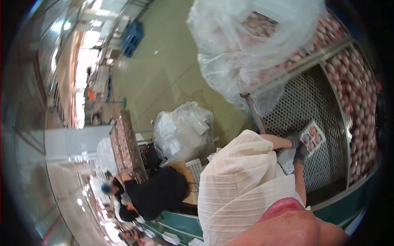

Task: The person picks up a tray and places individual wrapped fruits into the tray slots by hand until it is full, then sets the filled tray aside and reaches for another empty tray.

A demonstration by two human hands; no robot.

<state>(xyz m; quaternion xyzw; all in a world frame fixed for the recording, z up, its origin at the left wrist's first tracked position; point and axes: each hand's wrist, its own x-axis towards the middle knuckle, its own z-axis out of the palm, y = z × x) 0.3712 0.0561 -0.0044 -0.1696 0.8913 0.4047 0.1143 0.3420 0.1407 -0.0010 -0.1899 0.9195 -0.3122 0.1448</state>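
My left hand [294,139], in a grey glove, grips the near corner of a small white tray [322,138]. Just below it in the view, my gloved right hand [301,154] holds the same tray along its lower edge. Round pinkish-red pieces [313,131] sit in the tray's compartments; their kind is too small to tell. The tray is over a dark perforated metal surface [303,98]. A whitish plastic piece [286,159] lies by my wrists, partly covered. My gloves hide most of the fingertips.
Bins of round pink-and-white pieces [355,98] border the perforated surface. Clear plastic sheeting [230,53] drapes another bin. Behind me are a plastic bag of white trays [184,129], a white crate [195,170] and a person in black [160,192]. Blue pallets [132,37] stand farther off.
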